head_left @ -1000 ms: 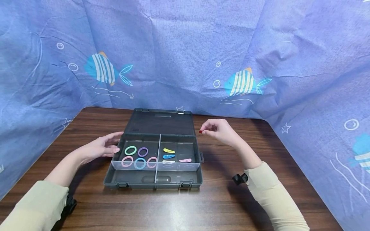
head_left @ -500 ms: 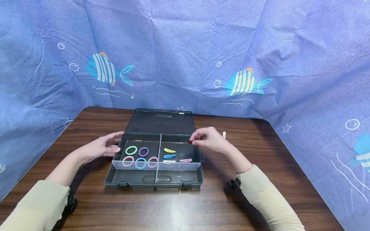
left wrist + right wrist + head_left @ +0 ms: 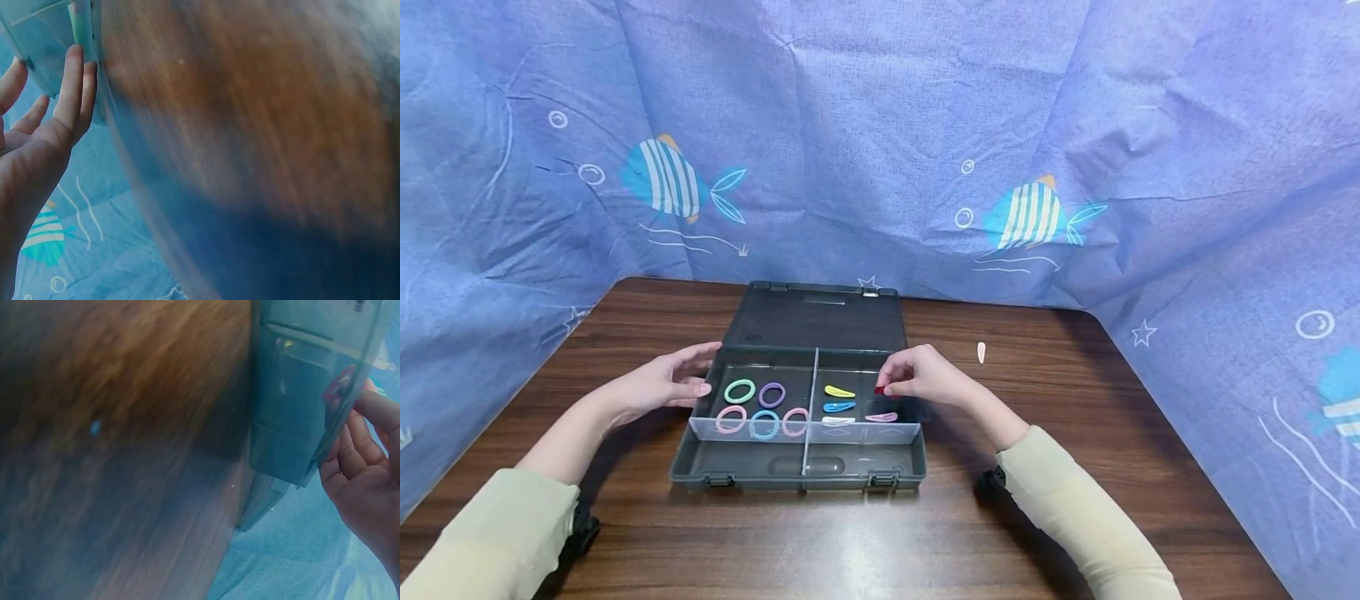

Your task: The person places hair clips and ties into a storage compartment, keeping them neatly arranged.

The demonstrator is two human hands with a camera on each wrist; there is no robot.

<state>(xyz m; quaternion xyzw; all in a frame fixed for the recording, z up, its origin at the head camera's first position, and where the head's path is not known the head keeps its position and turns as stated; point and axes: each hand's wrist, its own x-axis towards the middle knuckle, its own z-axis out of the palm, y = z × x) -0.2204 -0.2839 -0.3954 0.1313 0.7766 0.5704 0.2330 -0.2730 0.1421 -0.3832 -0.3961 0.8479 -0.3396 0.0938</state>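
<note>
A dark translucent plastic box (image 3: 745, 457) lies open on the wooden table. My left hand (image 3: 662, 385) rests against its left wall, fingers loosely extended; in the left wrist view the fingertips (image 3: 75, 56) are right at the wall. My right hand (image 3: 919, 375) is over the right rear compartment, pinching a red hair clip (image 3: 880, 390) between thumb and fingers. Beneath it in that compartment lie a yellow clip (image 3: 839, 391), a blue clip (image 3: 839, 407), a white clip (image 3: 838, 421) and a pink clip (image 3: 882, 417). Several hair ties (image 3: 740, 391) lie in the left rear compartment.
One pale hair clip (image 3: 981, 352) lies on the table (image 3: 1060, 400), right of the box. The box lid (image 3: 817, 317) is folded back flat behind it. Clear dividers (image 3: 816, 383) split the box. A blue fish-print cloth (image 3: 880, 150) hangs behind the table.
My right hand has carried the red hair clip leftward and down, from beside the box to over the right rear compartment. The pale clip has come into view. My left hand has stayed put.
</note>
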